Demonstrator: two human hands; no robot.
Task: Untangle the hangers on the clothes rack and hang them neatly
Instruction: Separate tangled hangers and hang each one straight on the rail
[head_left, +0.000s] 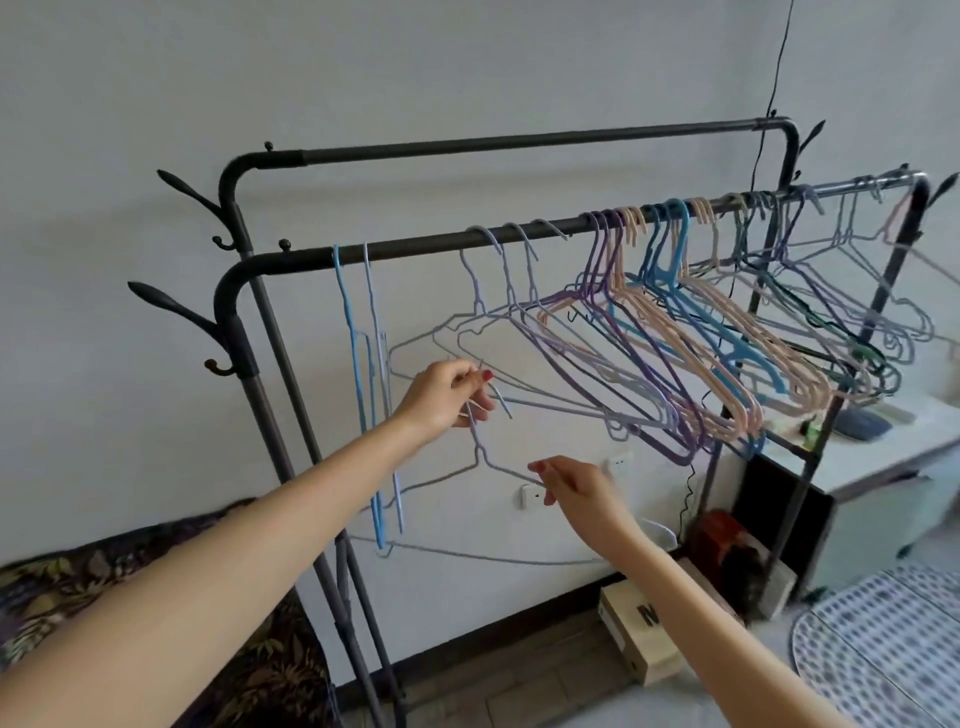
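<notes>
A home room, likely a bedroom: a dark metal clothes rack (467, 241) laden with coloured hangers (691, 332) stands against a plain white wall (363, 67), with a patterned bedspread (104, 577), wall sockets (530, 496) and a dotted rug (883, 644).

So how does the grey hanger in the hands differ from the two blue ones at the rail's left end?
The grey hanger is off the front rail, held by the left hand and right hand; the blue hangers hang hooked, edge-on. Grey faces the camera. Both are thin.
</notes>
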